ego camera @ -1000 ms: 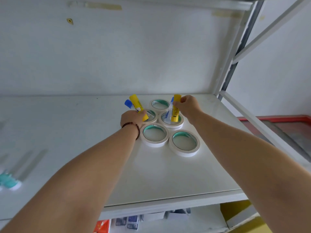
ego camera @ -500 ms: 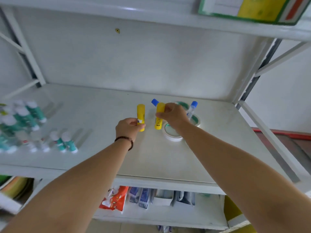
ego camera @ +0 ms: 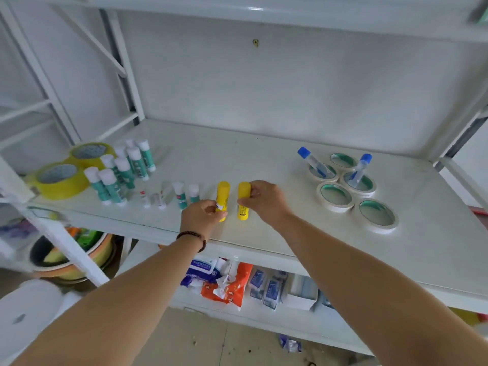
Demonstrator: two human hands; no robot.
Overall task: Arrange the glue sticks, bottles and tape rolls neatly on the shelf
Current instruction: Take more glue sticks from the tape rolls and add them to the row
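Two yellow glue sticks stand upright side by side near the front edge of the white shelf [ego camera: 277, 244]. My left hand [ego camera: 200, 216] grips the left yellow glue stick [ego camera: 223, 192] low down. My right hand [ego camera: 264, 200] holds the right yellow glue stick [ego camera: 243, 191] from its right side. To their left stands a row of small white-capped glue sticks [ego camera: 182, 195], and further left a cluster of teal white-capped bottles [ego camera: 124, 173]. At the right lie several white tape rolls [ego camera: 335, 198], two of them with a blue-capped bottle [ego camera: 314, 161] leaning inside.
Two yellow tape rolls [ego camera: 59, 178] lie at the shelf's far left. A lower shelf holds packets and small boxes [ego camera: 229, 282]. Stacked basins [ego camera: 71, 256] sit on the floor at left. White frame posts [ego camera: 124, 67] bound the shelf's sides.
Both hands have carried the yellow glue sticks left, away from the white tape rolls, and set them upright beside the row of small glue sticks. The view has swung left.
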